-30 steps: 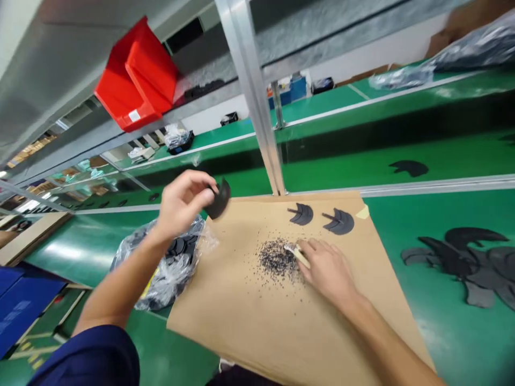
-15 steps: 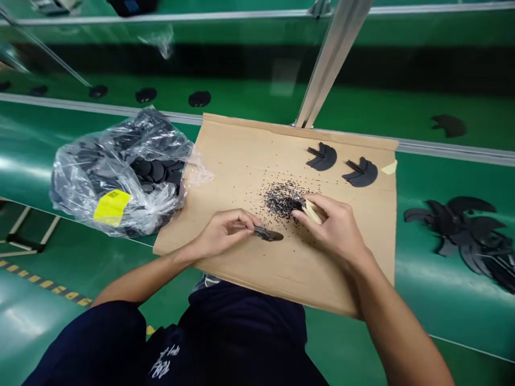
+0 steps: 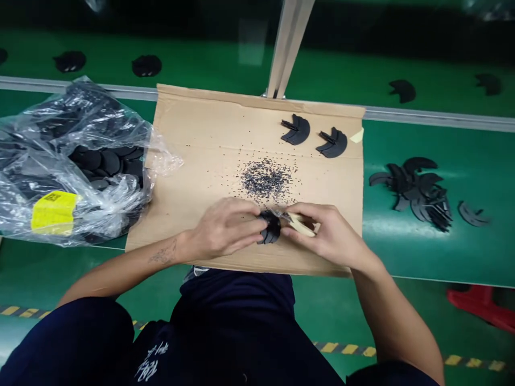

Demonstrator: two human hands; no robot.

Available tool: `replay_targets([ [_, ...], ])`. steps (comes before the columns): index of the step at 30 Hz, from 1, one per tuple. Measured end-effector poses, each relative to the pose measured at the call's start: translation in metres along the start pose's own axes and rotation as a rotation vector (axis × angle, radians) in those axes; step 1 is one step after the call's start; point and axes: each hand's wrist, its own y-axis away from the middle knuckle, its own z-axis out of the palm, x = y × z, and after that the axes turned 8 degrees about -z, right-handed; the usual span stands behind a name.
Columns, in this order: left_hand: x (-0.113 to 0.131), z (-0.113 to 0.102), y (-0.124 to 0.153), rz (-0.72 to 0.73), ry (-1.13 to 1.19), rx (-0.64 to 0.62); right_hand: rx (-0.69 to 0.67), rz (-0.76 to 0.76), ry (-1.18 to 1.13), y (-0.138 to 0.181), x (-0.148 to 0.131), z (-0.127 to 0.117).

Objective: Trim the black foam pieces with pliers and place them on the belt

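My left hand (image 3: 229,228) is closed on a dark, curved black plastic part (image 3: 272,228), held over the near side of the cardboard sheet (image 3: 193,177). My right hand (image 3: 328,230) grips pliers with cream handles (image 3: 301,225). Their metal tip meets the right edge of the part or lies very close to it; I cannot tell which. Just beyond both hands is a scattered heap of tiny black bits (image 3: 266,179). Two crescent-shaped black parts with stems (image 3: 296,130) lie at the back right of the sheet.
A clear plastic bag (image 3: 24,177) full of black discs, with a yellow label (image 3: 54,212), stands at left. On the green bench to the right lies a pile of black curved pieces (image 3: 418,187). Behind a metal rail, black parts (image 3: 147,65) sit on a green surface, beside an upright post (image 3: 287,51).
Both hands have come together, with the pliers moved from the heap of bits to the black part. The left hand has turned the part. The view has shifted to the right and down.
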Motion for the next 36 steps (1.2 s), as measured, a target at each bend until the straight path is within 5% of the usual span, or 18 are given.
replay_targets([
  [4, 0.001, -0.004, -0.028, 0.211, -0.261, -0.074, -0.092, 0.01, -0.108, -0.006, -0.007, 0.005],
  [7, -0.001, -0.006, -0.036, 0.227, -0.159, -0.119, -0.097, -0.027, -0.329, -0.004, 0.0, -0.001],
  [9, -0.002, -0.007, -0.034, 0.038, 0.054, -0.138, -0.154, -0.093, -0.537, 0.002, 0.013, -0.009],
  [13, -0.001, -0.004, -0.025, -0.612, 0.683, -0.206, -0.217, -0.332, -0.791, 0.013, 0.041, -0.015],
  [15, 0.003, 0.004, -0.023, -0.849, 0.986, -0.273, -0.048, -0.367, -0.731, 0.01, 0.045, -0.008],
  [18, 0.013, 0.018, -0.026, -0.967, 1.219, -0.406, 0.152, -0.275, -0.659, -0.001, 0.031, 0.011],
  [22, 0.015, 0.019, -0.031, -0.815, 1.08, -0.493, 0.298, -0.133, -0.715, -0.011, 0.001, 0.025],
  [27, -0.004, 0.005, -0.012, -0.315, 0.329, -0.511, 0.604, -0.07, -0.754, -0.011, -0.007, 0.016],
  [30, -0.005, 0.006, 0.005, -0.151, 0.022, -0.55, 0.652, -0.025, -0.713, -0.01, -0.003, 0.01],
  [36, 0.011, 0.0, -0.021, -0.042, -0.025, -0.574, 0.632, -0.036, -0.736, -0.004, -0.005, 0.005],
])
